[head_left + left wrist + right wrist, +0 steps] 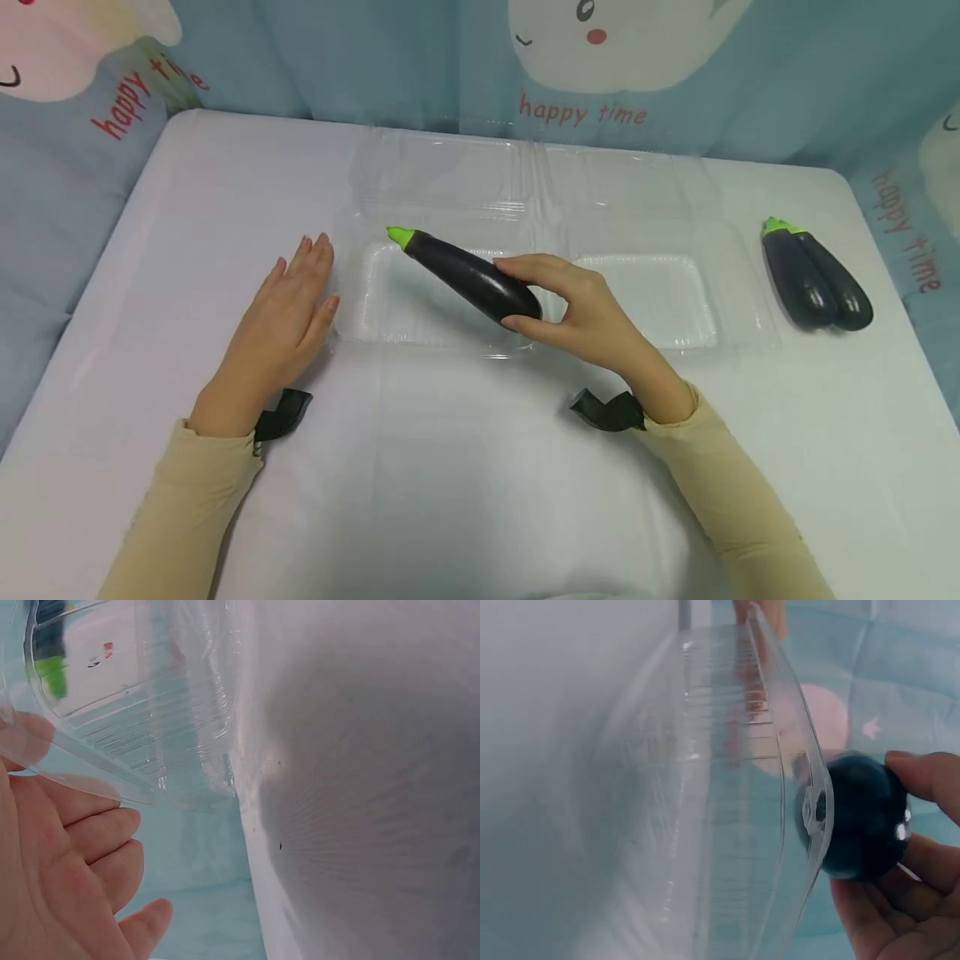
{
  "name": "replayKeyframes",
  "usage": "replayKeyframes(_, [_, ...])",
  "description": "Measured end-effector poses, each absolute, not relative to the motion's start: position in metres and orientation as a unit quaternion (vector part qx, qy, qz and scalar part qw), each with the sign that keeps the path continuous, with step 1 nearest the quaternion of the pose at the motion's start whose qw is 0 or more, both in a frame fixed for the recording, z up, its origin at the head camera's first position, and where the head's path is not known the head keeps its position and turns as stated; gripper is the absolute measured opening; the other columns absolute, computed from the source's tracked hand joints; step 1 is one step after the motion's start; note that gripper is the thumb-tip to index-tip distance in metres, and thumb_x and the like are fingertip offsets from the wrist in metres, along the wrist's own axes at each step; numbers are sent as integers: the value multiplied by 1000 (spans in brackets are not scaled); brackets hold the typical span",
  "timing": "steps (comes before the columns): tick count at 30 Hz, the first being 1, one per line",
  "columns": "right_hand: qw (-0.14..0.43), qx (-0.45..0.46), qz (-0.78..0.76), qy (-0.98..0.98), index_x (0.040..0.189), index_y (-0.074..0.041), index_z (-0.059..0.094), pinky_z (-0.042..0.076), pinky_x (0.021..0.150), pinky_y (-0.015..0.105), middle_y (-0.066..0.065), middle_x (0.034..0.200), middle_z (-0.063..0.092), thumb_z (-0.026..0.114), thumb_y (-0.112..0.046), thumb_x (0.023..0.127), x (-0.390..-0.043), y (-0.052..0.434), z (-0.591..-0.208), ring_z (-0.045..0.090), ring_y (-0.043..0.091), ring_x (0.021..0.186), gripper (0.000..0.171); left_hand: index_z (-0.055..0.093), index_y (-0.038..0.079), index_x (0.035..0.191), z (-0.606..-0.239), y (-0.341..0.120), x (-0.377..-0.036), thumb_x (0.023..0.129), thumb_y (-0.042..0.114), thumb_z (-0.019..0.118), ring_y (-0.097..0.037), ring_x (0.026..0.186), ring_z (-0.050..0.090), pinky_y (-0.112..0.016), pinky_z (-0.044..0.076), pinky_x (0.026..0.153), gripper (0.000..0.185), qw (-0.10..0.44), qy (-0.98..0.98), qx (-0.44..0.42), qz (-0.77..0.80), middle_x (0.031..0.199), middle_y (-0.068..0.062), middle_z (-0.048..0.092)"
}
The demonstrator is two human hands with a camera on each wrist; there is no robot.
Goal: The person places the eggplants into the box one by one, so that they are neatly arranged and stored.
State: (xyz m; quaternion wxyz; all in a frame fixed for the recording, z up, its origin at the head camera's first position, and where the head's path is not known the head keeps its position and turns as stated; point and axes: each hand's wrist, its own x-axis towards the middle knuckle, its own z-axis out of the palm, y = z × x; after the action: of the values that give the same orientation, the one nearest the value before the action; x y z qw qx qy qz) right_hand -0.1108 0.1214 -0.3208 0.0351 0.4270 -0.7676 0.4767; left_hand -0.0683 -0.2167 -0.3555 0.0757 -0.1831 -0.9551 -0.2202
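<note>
The right hand (592,321) pinches the blunt end of an eggplant (468,275) between thumb and fingers, holding it just above the left clear tray (375,321). The left hand (288,312) lies flat and relaxed on the table (480,467), fingers straight, its fingertips at the tray's left edge. To set it down well, I would lower the stem end first and line the eggplant up with the tray's length, steadying the light tray with the left hand. Its long axis runs diagonally, green stem pointing up-left and away, blunt end toward the right hand. Two more eggplants (816,273) lie well apart at the right.
</note>
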Motion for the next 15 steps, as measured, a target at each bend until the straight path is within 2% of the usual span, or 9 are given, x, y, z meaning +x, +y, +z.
replayKeyframes(8, [-17, 411, 459, -788, 123, 4, 60, 46, 95, 31, 11, 120, 63, 77, 1, 77, -107, 121, -329, 59, 22, 111, 50, 25, -7, 147, -358, -215, -66, 100, 17, 45, -34, 141, 20, -52, 13, 114, 56, 85, -952, -194, -223, 150, -24, 26])
replayKeyframes(15, [-50, 416, 449, -790, 125, 2, 60, 41, 100, 30, 9, 124, 62, 76, -4, 80, -112, 117, -331, 55, 20, 118, 48, 24, -6, 147, -358, -217, -68, 100, 17, 44, -33, 141, 20, -51, 13, 114, 57, 90, -953, -192, -218, 150, -24, 27])
